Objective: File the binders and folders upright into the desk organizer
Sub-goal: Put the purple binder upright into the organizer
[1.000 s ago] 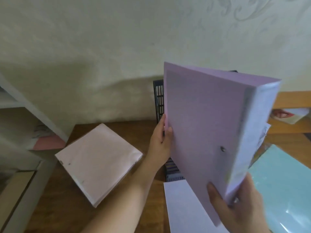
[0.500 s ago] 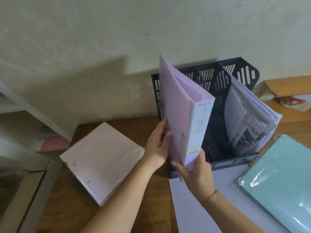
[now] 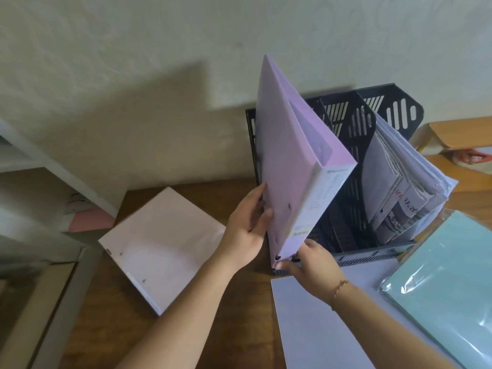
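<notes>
Soft, even daylight, moderate brightness; nothing you see is blown out. The purple binder (image 3: 290, 166) throws a broad, soft-edged shadow leftward across the wall (image 3: 149, 49). Mild glare on the plastic-wrapped teal folder (image 3: 447, 283) at your right. Wide-angle bend tilts the shelf (image 3: 40, 166) lines at left. Overall slightly soft, print on spines unreadable.

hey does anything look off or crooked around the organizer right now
Mostly tidy. The purple binder leans back in the leftmost slot of the organizer, both hands on it. The papers in the right slot slump and fan out to the right, over the rim. Nothing spilled or visibly damaged.
</notes>
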`<control>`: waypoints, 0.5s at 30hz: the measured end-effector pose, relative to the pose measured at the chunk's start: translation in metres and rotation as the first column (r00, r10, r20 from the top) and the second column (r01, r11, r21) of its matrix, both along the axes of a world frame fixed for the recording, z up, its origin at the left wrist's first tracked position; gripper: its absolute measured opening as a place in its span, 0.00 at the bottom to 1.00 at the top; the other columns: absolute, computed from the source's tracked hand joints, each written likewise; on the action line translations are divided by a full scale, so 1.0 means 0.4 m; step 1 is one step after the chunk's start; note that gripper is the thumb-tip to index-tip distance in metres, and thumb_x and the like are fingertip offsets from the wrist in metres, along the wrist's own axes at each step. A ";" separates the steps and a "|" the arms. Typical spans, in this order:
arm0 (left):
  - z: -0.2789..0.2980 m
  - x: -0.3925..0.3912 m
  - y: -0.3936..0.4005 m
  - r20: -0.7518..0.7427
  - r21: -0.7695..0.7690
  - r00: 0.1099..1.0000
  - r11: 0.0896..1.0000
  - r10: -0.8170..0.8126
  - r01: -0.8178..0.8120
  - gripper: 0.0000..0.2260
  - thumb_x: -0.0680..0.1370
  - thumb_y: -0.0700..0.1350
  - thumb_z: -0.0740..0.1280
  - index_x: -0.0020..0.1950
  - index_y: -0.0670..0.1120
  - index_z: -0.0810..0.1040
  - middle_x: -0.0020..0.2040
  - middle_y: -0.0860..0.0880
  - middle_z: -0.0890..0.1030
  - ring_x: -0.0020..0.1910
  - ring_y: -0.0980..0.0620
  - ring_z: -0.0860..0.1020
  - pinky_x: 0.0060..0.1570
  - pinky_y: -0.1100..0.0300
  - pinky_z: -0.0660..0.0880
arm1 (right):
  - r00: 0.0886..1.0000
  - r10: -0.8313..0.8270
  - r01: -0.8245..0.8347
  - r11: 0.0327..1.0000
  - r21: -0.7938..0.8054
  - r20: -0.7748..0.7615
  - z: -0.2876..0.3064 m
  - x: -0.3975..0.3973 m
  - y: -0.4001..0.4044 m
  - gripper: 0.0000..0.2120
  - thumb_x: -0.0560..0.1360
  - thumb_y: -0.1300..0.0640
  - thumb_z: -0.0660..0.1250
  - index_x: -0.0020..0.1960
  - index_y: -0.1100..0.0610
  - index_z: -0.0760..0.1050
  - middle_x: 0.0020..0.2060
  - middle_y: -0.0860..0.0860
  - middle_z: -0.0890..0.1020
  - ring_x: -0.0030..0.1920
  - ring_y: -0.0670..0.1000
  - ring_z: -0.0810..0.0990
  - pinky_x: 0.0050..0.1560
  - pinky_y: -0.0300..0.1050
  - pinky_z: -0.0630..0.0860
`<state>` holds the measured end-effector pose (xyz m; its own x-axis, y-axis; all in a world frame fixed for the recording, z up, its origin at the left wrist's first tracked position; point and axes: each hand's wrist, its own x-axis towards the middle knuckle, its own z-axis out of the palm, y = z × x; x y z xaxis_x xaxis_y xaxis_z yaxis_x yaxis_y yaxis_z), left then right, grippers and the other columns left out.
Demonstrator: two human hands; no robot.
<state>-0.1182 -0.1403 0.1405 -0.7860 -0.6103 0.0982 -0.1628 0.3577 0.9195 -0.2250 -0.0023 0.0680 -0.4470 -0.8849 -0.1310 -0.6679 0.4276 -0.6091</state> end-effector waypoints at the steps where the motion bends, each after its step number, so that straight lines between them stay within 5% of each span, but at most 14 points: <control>1: 0.001 0.001 0.000 -0.004 -0.004 1.000 1.000 -0.002 0.002 0.22 0.81 0.51 0.64 0.74 0.56 0.65 0.69 0.57 0.74 0.65 0.56 0.75 0.58 0.50 0.78 | 1.000 -0.011 0.011 1.000 0.005 -0.014 -0.001 0.006 -0.003 0.28 0.73 0.38 0.64 0.68 0.51 0.67 0.61 0.49 0.78 0.58 0.53 0.76 0.57 0.46 0.77; 8: -0.029 0.020 -0.012 -0.001 0.017 0.998 0.998 -0.058 0.058 0.22 0.79 0.56 0.64 0.73 0.60 0.65 0.69 0.60 0.74 0.66 0.56 0.75 0.58 0.48 0.78 | 0.992 -0.070 0.067 0.997 -0.027 -0.108 -0.005 0.039 -0.008 0.31 0.74 0.39 0.61 0.72 0.51 0.61 0.62 0.48 0.78 0.60 0.52 0.76 0.63 0.47 0.73; 12: -0.040 0.041 -0.029 0.135 -0.065 0.991 0.998 0.004 0.004 0.23 0.71 0.68 0.66 0.66 0.68 0.68 0.61 0.68 0.76 0.59 0.63 0.77 0.55 0.53 0.80 | 0.997 -0.055 0.064 0.981 -0.181 0.057 0.029 0.069 0.017 0.46 0.66 0.30 0.67 0.74 0.43 0.48 0.65 0.41 0.72 0.53 0.42 0.73 0.53 0.39 0.77; 15: 0.013 0.023 -0.103 -0.006 -0.190 0.985 0.967 0.172 -0.170 0.13 0.74 0.50 0.71 0.56 0.59 0.74 0.50 0.57 0.79 0.52 0.54 0.80 0.49 0.63 0.77 | 0.995 -0.095 0.080 0.944 -0.321 -0.031 0.058 0.089 0.021 0.49 0.66 0.32 0.66 0.76 0.45 0.43 0.69 0.40 0.69 0.55 0.43 0.77 0.45 0.37 0.79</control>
